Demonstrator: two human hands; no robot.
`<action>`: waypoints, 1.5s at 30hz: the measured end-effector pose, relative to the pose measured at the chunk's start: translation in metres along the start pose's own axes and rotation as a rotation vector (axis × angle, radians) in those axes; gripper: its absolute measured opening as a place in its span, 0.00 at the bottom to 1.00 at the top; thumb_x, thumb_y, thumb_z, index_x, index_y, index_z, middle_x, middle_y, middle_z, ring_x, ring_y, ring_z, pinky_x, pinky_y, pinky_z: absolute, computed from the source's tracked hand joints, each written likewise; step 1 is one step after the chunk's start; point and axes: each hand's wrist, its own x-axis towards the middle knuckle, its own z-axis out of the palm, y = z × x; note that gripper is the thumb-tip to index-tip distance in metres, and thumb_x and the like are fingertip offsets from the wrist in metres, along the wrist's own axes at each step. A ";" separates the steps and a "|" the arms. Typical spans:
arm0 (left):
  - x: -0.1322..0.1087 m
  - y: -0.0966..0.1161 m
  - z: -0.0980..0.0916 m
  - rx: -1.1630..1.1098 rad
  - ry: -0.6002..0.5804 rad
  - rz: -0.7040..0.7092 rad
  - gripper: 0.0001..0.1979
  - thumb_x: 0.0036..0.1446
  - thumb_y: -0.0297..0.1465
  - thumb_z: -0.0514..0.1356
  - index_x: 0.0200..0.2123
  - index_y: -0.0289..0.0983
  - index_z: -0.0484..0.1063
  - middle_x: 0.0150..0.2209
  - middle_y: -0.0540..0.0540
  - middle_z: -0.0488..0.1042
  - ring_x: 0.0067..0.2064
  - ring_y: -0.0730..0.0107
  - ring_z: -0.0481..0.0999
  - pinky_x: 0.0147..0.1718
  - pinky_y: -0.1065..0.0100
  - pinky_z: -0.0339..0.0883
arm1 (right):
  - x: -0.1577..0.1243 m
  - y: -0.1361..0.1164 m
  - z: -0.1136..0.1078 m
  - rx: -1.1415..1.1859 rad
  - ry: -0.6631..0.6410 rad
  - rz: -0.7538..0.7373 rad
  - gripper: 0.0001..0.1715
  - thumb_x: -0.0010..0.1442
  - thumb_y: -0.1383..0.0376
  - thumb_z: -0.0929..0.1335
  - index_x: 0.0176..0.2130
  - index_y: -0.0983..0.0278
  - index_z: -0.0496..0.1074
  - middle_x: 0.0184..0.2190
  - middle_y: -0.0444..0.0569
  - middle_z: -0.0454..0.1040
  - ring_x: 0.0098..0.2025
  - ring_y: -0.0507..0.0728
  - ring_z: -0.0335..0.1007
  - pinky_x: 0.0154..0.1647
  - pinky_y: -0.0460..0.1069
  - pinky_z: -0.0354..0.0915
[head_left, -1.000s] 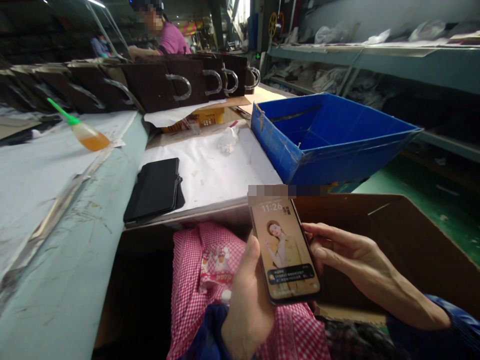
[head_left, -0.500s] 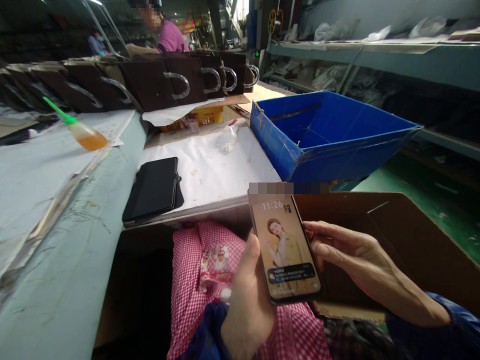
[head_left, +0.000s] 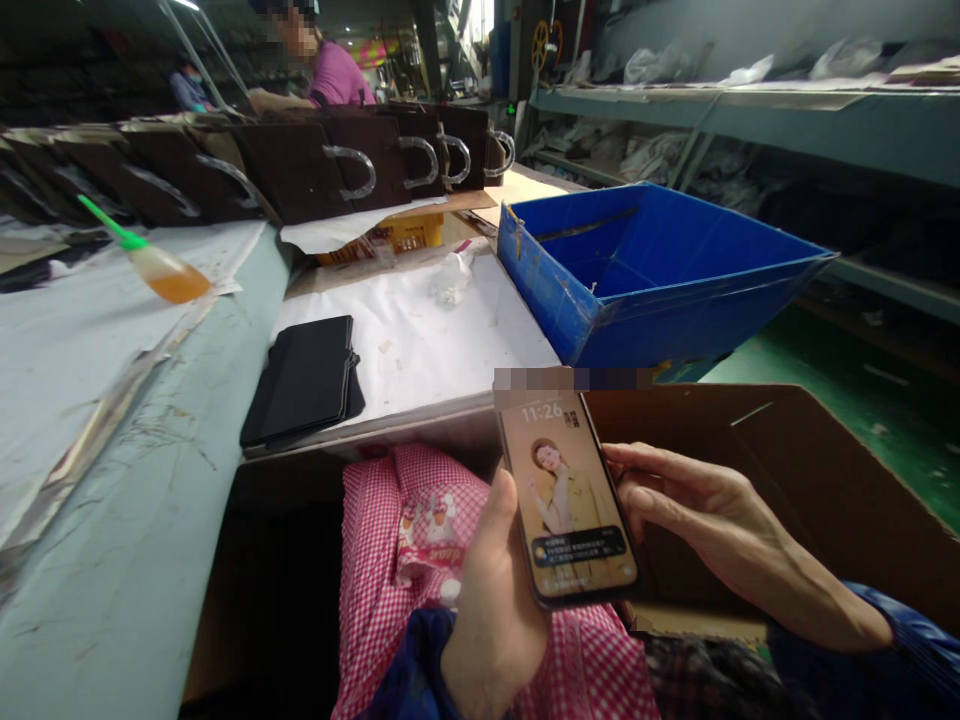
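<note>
My left hand (head_left: pixel 499 600) is closed around a smartphone (head_left: pixel 571 500), its thumb along the left edge. The lit screen shows 11:26, a picture of a person in a yellow coat and a dark message box. At the phone's right edge is my right hand (head_left: pixel 690 510), fingers bent and closed against that side; its fingertips are partly hidden behind the phone. Beneath the phone lies a red-and-white checked apron (head_left: pixel 375 560) over my lap. Flat black pieces (head_left: pixel 304 380) lie stacked on the white-covered table (head_left: pixel 420 345) ahead.
A blue bin (head_left: pixel 675 310) stands beyond the phone, with an open cardboard box (head_left: pixel 810 470) at right. A bottle of amber liquid (head_left: pixel 169 275) lies on the left bench (head_left: pixel 150 500). Behind are brown bags (head_left: pixel 289 175) and a person in a pink top (head_left: pixel 341 75).
The view has shifted very slightly. Both hands keep their places at the phone, and its screen shows the same picture.
</note>
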 end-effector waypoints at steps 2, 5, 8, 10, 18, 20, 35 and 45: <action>0.000 0.000 -0.001 0.006 0.015 0.007 0.23 0.70 0.41 0.49 0.47 0.33 0.79 0.43 0.42 0.84 0.42 0.60 0.83 0.43 0.59 0.78 | 0.000 0.000 0.000 -0.018 -0.002 0.000 0.21 0.60 0.57 0.75 0.53 0.55 0.78 0.36 0.48 0.81 0.30 0.52 0.74 0.33 0.46 0.72; 0.001 -0.001 -0.003 0.015 0.025 0.014 0.22 0.70 0.41 0.51 0.47 0.34 0.80 0.43 0.42 0.84 0.42 0.60 0.84 0.43 0.61 0.78 | 0.000 0.002 -0.001 -0.032 -0.009 -0.011 0.21 0.61 0.56 0.74 0.53 0.54 0.78 0.33 0.46 0.80 0.30 0.52 0.73 0.32 0.45 0.71; 0.001 -0.001 -0.001 0.013 0.040 0.009 0.22 0.70 0.41 0.50 0.47 0.34 0.80 0.42 0.43 0.84 0.40 0.62 0.84 0.42 0.62 0.77 | -0.001 0.005 -0.003 -0.041 -0.010 -0.023 0.20 0.61 0.57 0.74 0.53 0.52 0.78 0.33 0.44 0.80 0.30 0.51 0.73 0.33 0.45 0.71; 0.001 0.000 0.000 0.013 0.039 0.004 0.22 0.70 0.41 0.50 0.47 0.34 0.80 0.42 0.43 0.84 0.40 0.61 0.84 0.42 0.61 0.78 | -0.001 0.007 -0.004 -0.049 -0.005 -0.025 0.20 0.61 0.57 0.74 0.53 0.51 0.78 0.34 0.44 0.80 0.30 0.51 0.73 0.33 0.45 0.71; 0.001 0.000 0.003 0.013 0.089 0.010 0.22 0.70 0.41 0.50 0.46 0.34 0.80 0.41 0.43 0.85 0.40 0.61 0.84 0.50 0.57 0.75 | -0.001 0.002 -0.003 -0.113 0.018 -0.017 0.24 0.59 0.53 0.74 0.54 0.56 0.78 0.38 0.48 0.80 0.31 0.54 0.73 0.33 0.48 0.72; 0.001 -0.001 0.004 -0.015 0.096 0.008 0.22 0.70 0.40 0.50 0.43 0.33 0.81 0.37 0.43 0.85 0.38 0.62 0.84 0.54 0.56 0.73 | -0.001 0.001 -0.002 -0.113 0.011 -0.009 0.25 0.59 0.53 0.74 0.54 0.58 0.77 0.38 0.49 0.80 0.31 0.55 0.73 0.33 0.49 0.73; 0.001 -0.001 0.007 -0.112 0.117 -0.028 0.22 0.71 0.39 0.48 0.44 0.30 0.78 0.41 0.38 0.84 0.45 0.57 0.84 0.58 0.51 0.70 | 0.001 -0.005 0.002 -0.108 -0.001 -0.005 0.25 0.60 0.53 0.74 0.53 0.62 0.78 0.38 0.50 0.79 0.29 0.52 0.72 0.31 0.47 0.71; 0.004 -0.003 0.003 -0.135 0.062 -0.031 0.21 0.71 0.39 0.49 0.44 0.31 0.77 0.41 0.37 0.84 0.53 0.53 0.80 0.58 0.50 0.70 | -0.001 -0.002 0.000 -0.135 0.000 -0.019 0.25 0.61 0.53 0.73 0.53 0.62 0.77 0.36 0.48 0.79 0.29 0.52 0.72 0.30 0.47 0.70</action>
